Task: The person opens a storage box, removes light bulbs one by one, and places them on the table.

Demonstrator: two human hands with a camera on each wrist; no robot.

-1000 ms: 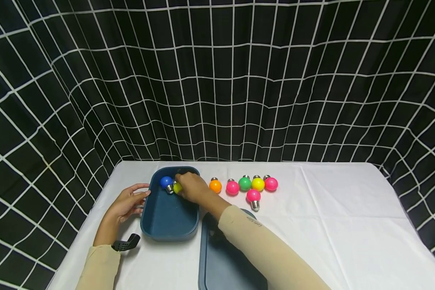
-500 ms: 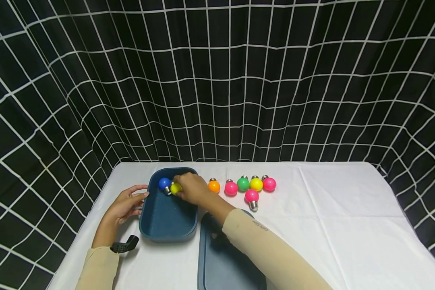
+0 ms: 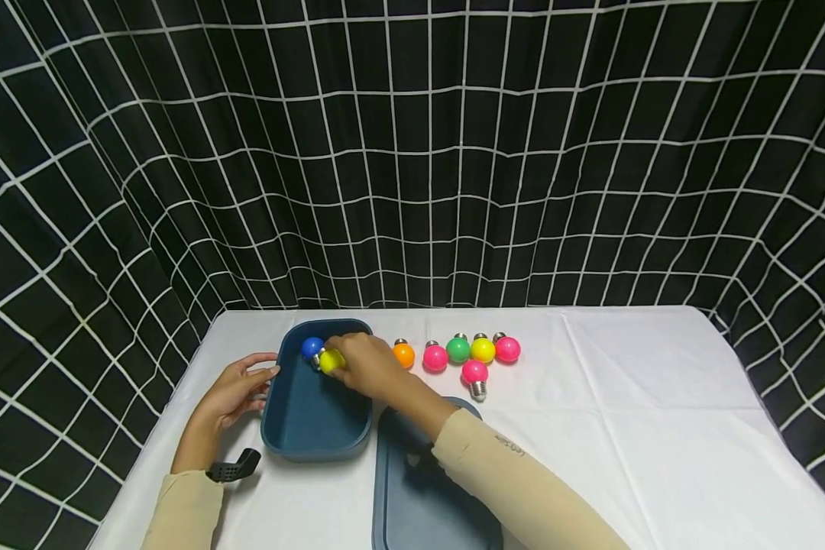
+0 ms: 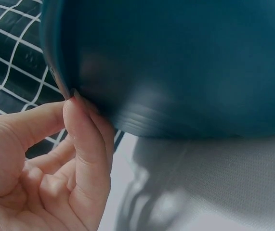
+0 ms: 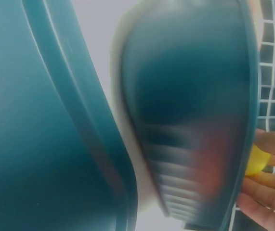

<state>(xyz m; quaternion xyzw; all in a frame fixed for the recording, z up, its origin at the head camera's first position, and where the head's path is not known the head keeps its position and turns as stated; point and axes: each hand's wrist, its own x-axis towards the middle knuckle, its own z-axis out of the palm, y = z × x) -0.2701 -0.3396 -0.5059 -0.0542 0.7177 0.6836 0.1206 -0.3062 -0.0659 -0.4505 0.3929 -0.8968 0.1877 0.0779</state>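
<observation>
A deep blue-grey plastic bin (image 3: pixel 316 428) stands on the left of the table. At its left wall, my left hand (image 3: pixel 237 389) pinches the rim between thumb and fingertips (image 4: pixel 82 115), as the left wrist view shows. My right hand (image 3: pixel 364 365) reaches over the bin's right side and grips a yellow light bulb (image 3: pixel 331 361) with thumb and fingers; in the right wrist view the bulb (image 5: pixel 257 160) shows between the fingers, partly covered. Inside the bin, at the far left, lies a blue light bulb (image 3: pixel 312 348). The yellow bulb overlaps its metal base in the head view.
Right of the bin, an orange bulb (image 3: pixel 403 354), a green bulb (image 3: pixel 457 350), another yellow bulb (image 3: pixel 483 351) and several pink bulbs (image 3: pixel 475 373) lie on the white cloth. A flat blue-grey lid or tray (image 3: pixel 426 504) lies beneath my right forearm. Black gridded curtain (image 3: pixel 412 153) surrounds the table.
My right hand has shifted slightly toward me with the yellow bulb, which shows more fully now. The left hand stays at the rim. The whole head view has drifted a little.
</observation>
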